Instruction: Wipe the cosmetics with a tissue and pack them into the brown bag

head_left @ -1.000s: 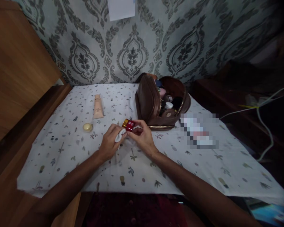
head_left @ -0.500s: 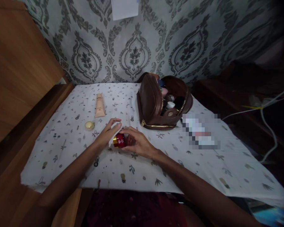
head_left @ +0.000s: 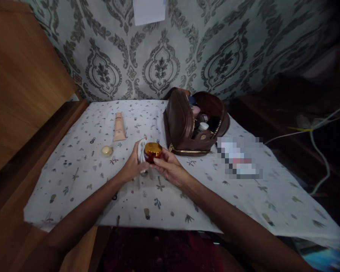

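Note:
A small red cream jar with a shiny gold lid (head_left: pixel 153 149) is held above the cloth, its lid facing up. My right hand (head_left: pixel 170 167) grips the jar from the right, thumb on its near side. From the left, my left hand (head_left: pixel 132 165) presses a crumpled white wipe (head_left: pixel 142 151) against the jar's side; whether it is tissue or cloth I cannot tell. Left of my hands lie a beige squeeze tube (head_left: pixel 119 127) and a small round cream-coloured pot (head_left: pixel 107 151).
A brown zip-up cosmetics bag (head_left: pixel 184 124) stands unzipped behind my right hand, with several items inside. A blurred-out flat object (head_left: pixel 238 158) lies to its right. Patterned white cloth (head_left: pixel 158 204) covers the table. A wooden cabinet (head_left: pixel 25 83) borders the left; pale cables (head_left: pixel 323 151) hang at right.
The jar has turned from lying sideways, gold lid to the left, to lid up, and has risen slightly. My left hand with the white wipe has shifted round to the jar's left side.

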`<state>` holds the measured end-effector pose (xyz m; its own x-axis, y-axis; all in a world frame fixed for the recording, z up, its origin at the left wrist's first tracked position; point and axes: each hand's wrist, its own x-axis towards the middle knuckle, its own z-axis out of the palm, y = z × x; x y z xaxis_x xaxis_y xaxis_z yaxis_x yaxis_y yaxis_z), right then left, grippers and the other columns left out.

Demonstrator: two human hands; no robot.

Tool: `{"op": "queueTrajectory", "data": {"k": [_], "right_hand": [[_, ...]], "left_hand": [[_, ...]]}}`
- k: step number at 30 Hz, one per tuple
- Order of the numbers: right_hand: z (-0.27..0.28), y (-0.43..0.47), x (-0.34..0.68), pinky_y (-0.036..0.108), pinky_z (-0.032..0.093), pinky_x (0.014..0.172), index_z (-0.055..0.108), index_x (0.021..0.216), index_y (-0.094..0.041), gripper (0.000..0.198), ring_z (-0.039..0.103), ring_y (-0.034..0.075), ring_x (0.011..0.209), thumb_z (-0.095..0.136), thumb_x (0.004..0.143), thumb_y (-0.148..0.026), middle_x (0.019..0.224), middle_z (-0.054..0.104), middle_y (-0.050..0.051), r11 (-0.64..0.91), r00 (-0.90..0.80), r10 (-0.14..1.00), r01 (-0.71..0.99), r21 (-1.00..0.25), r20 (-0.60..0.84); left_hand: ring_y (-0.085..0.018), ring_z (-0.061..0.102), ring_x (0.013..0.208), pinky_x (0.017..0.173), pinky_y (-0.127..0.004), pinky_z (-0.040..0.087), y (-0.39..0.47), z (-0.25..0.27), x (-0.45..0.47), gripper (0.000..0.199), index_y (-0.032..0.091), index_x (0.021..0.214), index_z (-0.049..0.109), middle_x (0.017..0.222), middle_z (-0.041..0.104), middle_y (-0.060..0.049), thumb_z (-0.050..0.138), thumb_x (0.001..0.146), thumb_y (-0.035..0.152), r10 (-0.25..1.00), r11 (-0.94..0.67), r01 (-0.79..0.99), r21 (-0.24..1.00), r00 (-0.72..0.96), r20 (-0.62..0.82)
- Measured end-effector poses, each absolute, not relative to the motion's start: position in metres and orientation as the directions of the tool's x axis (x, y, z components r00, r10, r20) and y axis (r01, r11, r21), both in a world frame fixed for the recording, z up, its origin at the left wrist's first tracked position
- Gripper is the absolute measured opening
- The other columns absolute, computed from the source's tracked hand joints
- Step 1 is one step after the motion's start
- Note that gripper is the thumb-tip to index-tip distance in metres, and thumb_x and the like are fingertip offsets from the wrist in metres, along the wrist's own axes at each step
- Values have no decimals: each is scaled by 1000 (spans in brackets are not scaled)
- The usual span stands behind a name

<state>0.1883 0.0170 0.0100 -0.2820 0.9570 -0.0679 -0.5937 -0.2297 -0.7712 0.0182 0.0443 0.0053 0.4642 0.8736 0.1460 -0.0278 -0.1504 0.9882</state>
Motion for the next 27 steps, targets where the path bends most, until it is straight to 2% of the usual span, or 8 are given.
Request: {"op": "queueTrajectory", "data": {"k": [2, 6, 11, 13, 17, 20, 24, 27], "right_hand": [[11, 17, 188, 26, 59, 86, 72, 104, -23, 43, 71, 14, 93, 91, 65, -26, 107, 75, 0, -231, -270, 960, -610, -758, -75], [11, 18, 189, 23, 56, 87, 76, 97, -22, 37, 71, 13, 91, 92, 64, -29, 101, 77, 1, -257, -308, 949, -614, -747, -72], [10, 20, 193, 24, 56, 77, 76, 106, -22, 41, 70, 16, 95, 78, 78, -53, 108, 77, 5, -337, -375, 920, -604, -723, -115], [11, 21, 195, 24, 55, 74, 76, 106, -22, 37, 69, 16, 94, 75, 82, -50, 107, 77, 5, -365, -372, 914, -585, -724, -160], [13, 20, 197, 22, 55, 76, 78, 90, -18, 25, 69, 13, 84, 86, 73, -35, 93, 79, 1, -383, -356, 916, -634, -672, -186], [12, 19, 196, 21, 54, 78, 76, 90, -18, 23, 69, 11, 82, 86, 74, -32, 89, 78, 0, -403, -372, 909, -664, -630, -188], [7, 17, 191, 28, 56, 82, 72, 97, -19, 28, 70, 14, 85, 84, 77, -33, 95, 77, 3, -440, -444, 883, -664, -604, -155], [4, 16, 190, 29, 57, 78, 71, 98, -20, 34, 69, 14, 84, 87, 72, -36, 97, 76, 3, -457, -458, 874, -659, -598, -164]], "left_hand": [[-29, 59, 122, 102, -41, 49, 43, 7, 22, 106, 22, 149, 24, 135, 56, -14, 83, 68, 56, 870, -154, -34, 987, 468, 152], [-26, 59, 119, 105, -40, 47, 45, 9, 21, 87, 20, 137, 37, 127, 60, -11, 84, 70, 48, 885, -225, 46, 973, 428, 185], [-27, 60, 118, 103, -40, 48, 47, 10, 17, 81, 20, 136, 39, 125, 61, -11, 82, 73, 49, 873, -296, 155, 942, 444, 202], [-28, 58, 121, 106, -42, 47, 46, 9, 16, 81, 19, 138, 37, 130, 58, -12, 80, 75, 48, 862, -335, 181, 925, 455, 223], [-30, 54, 126, 110, -46, 43, 48, 4, 14, 82, 19, 143, 34, 136, 53, -15, 77, 78, 47, 842, -439, 285, 852, 461, 280], [-31, 54, 127, 110, -46, 43, 49, 1, 13, 86, 20, 147, 32, 137, 52, -15, 76, 79, 48, 825, -508, 346, 789, 459, 331], [-32, 54, 128, 108, -45, 45, 47, 4, 14, 94, 20, 147, 33, 139, 52, -16, 80, 73, 53, 808, -575, 413, 706, 422, 411], [-30, 62, 117, 99, -41, 51, 43, 11, 15, 90, 19, 143, 37, 133, 58, -14, 79, 73, 54, 848, -516, 463, 720, 396, 353]]}}
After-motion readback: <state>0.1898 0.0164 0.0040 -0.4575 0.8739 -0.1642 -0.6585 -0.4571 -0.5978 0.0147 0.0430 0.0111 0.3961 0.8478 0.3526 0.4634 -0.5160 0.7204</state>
